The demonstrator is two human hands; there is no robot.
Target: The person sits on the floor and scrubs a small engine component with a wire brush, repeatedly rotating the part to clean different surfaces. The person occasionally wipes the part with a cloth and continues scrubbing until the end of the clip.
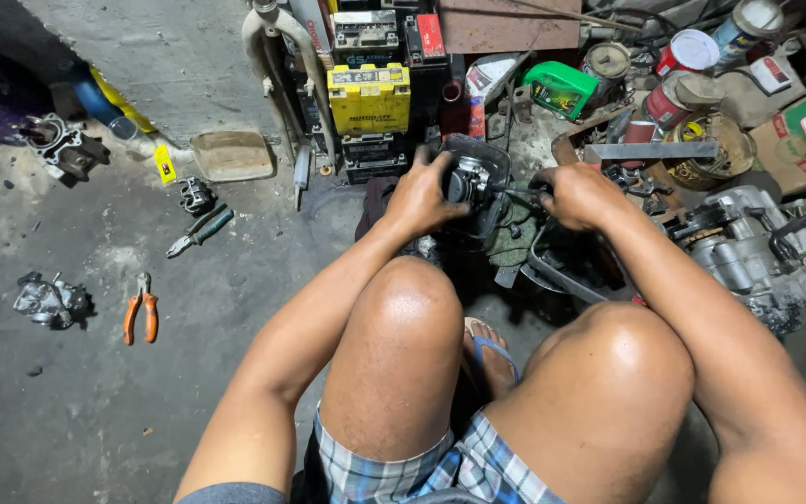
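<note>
Your left hand [424, 198] grips a small metal carburetor [467, 181] at frame centre, over a black tray [489, 222]. Your right hand [578, 194] is closed around a thin tool [518, 193] touching it. Yellow battery [368, 97] sits above; orange pliers [141, 307] lie lower left; engine block [741, 245] at right.

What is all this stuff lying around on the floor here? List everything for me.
carburettor: 1, grey metal, held over a black tray
black tray: 1, under the carburettor
pliers: 1, orange handles, floor at left
green-handled pliers: 1, floor, left of centre
batteries: several, one yellow, others black, stacked at top centre
green can: 1, top right
tins: several, red and white, top right
engine: 1, grey, right
sandal: 1, blue, between the knees
left hand: grips the carburettor
right hand: closed on a thin tool
</note>
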